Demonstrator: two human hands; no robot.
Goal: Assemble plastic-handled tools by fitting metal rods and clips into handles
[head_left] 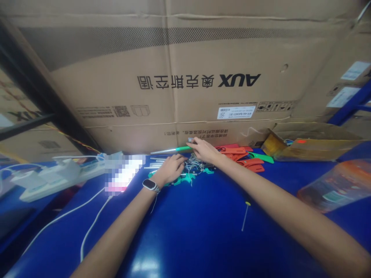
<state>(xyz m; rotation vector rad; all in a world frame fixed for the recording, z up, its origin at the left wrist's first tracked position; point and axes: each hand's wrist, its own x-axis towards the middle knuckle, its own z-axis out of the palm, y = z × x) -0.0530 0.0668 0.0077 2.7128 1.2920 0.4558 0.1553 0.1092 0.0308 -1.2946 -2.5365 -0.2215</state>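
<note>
My right hand [202, 150] reaches to the back of the table. Its fingers are closed at the end of a slim metal rod with a green handle [183, 148], which points left. A small grey piece [190, 139] shows by those fingertips; its kind is unclear. Lower and to the left, my left hand [171, 169], with a watch [150, 184] on the wrist, rests over a pile with its fingers loosely stretched. In the pile are metal rods [150, 167], thin white wires [189, 166] and green plastic pieces [185, 178]. Both hands partly cover it.
Red-orange plastic pieces [251, 164] and a green one [262, 157] lie right of the pile. Around are a cardboard box [319, 152], a clear jar [336, 189], a yellow-headed pin [245, 216], a lit phone [130, 170] and a power strip [37, 191]. A large carton [188, 104] stands behind.
</note>
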